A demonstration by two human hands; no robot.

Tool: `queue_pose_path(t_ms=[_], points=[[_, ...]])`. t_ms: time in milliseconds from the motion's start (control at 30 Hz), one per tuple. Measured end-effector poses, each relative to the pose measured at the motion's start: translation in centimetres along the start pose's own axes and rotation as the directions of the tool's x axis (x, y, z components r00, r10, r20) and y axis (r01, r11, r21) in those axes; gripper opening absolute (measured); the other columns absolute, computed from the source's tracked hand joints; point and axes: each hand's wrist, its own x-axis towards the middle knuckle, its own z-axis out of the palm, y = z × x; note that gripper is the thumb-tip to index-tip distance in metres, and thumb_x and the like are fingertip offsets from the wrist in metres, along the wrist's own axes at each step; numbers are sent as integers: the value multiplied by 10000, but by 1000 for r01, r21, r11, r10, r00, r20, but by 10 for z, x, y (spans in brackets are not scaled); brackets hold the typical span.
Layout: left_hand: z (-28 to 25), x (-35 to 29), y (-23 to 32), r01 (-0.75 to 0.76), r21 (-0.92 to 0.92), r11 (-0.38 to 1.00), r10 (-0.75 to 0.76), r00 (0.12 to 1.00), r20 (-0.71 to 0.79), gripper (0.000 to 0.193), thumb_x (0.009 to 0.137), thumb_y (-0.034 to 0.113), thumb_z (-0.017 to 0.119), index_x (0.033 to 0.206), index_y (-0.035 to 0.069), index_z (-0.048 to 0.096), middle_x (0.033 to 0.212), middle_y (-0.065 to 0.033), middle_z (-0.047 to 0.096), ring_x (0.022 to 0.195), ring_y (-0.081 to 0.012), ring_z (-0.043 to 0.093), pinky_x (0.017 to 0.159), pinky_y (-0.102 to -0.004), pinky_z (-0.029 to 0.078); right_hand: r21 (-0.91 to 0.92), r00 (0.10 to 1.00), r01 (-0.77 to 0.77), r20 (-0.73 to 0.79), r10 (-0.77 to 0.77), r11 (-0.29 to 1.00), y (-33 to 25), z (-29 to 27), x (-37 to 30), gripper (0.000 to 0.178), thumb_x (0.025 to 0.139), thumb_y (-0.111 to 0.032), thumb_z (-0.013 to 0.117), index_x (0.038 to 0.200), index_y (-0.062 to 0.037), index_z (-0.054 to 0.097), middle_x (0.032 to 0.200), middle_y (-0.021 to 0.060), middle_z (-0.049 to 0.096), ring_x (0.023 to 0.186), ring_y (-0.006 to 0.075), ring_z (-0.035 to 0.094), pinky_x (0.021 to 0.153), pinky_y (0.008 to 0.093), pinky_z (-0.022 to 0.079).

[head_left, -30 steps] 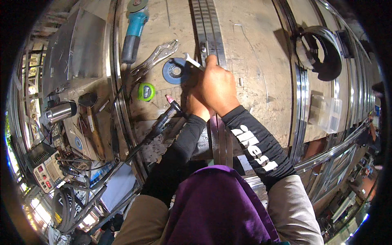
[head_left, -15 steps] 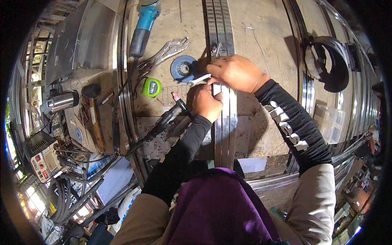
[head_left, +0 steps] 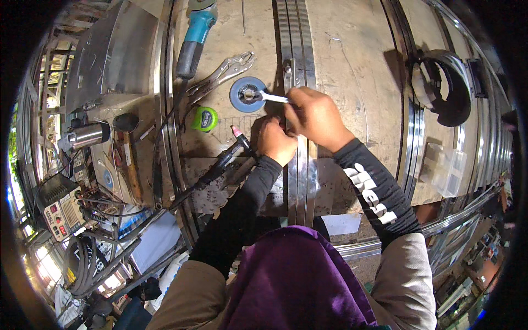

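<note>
Two hands (head_left: 278, 143) and one wrench (head_left: 276, 99) are over the bench (head_left: 352, 60), which carries one angle grinder (head_left: 197, 34), one pair of locking pliers (head_left: 232, 68), one tape measure (head_left: 206, 119), one torch (head_left: 226, 157) toward its near edge, and one clear box (head_left: 443, 170).

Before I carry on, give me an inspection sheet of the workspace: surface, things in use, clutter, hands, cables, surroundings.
Surface: wooden tabletop, worn and stained.
Things in use: wrench, its head overlapping the blue-rimmed disc in this view, contact unclear; long metal bars run beneath the hands.
Clutter: angle grinder, locking pliers, green tape measure and torch left of the bars; clear plastic box and curved black piece right.
Hands: right hand closed on the wrench; left hand at the bars, grip hidden.
Cables: dark cable trailing from the grinder; coiled cables lower left.
Surroundings: boxy machine with a pale front panel, left.
</note>
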Motion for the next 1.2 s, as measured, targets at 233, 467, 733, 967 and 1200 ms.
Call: queue_pose_path(t_ms=[233, 467, 733, 967, 1200], points=[[6, -5, 3, 60, -63, 996, -60, 998, -2, 293, 828, 239, 859, 907, 12, 692, 965, -212, 708, 945, -418, 680, 808, -524, 534, 185, 923, -351, -95, 373, 918, 53, -50, -10, 234, 954, -132, 793, 1130, 1, 716, 771, 142, 686, 667, 170, 627, 653, 349, 515], [0, -6, 11, 38, -69, 997, -39, 999, -1, 191, 855, 111, 830, 979, -1, 737, 923, -167, 782, 843, -300, 750, 760, -412, 562, 276, 893, -423, -31, 448, 863, 85, -57, 20, 209, 963, -161, 811, 1081, 7, 770, 860, 59, 747, 757, 135, 616, 710, 345, 515], [5, -5, 7, 68, -96, 993, -70, 998, -11, 248, 805, 164, 854, 929, 1, 714, 953, -206, 743, 944, -388, 719, 816, -493, 555, 809, 757, -365, -30, 652, 461, 109, -33, 50, 205, 968, -174, 826, 1096, -24, 767, 904, -5, 737, 745, 73, 597, 652, 221, 429], [0, -11, 12, -4, -13, 1000, 4, 999, -51, 254, 828, 110, 865, 1008, -21, 743, 900, -161, 782, 807, -292, 753, 748, -400, 566, 977, 486, -53, -156, 860, 207, 55, 11, 63, 266, 1024, -248, 773, 904, -27, 685, 766, 9, 660, 629, 108, 545, 583, 283, 423], [-3, -11, 14, 59, 8, 998, -58, 998, -32, 322, 812, 172, 855, 1033, -15, 713, 985, -199, 734, 931, -387, 713, 811, -483, 553, 651, 459, -356, -504, 732, 671, 65, 20, 86, 329, 1014, -217, 754, 884, 82, 714, 756, 95, 698, 667, 162, 592, 659, 356, 488]])
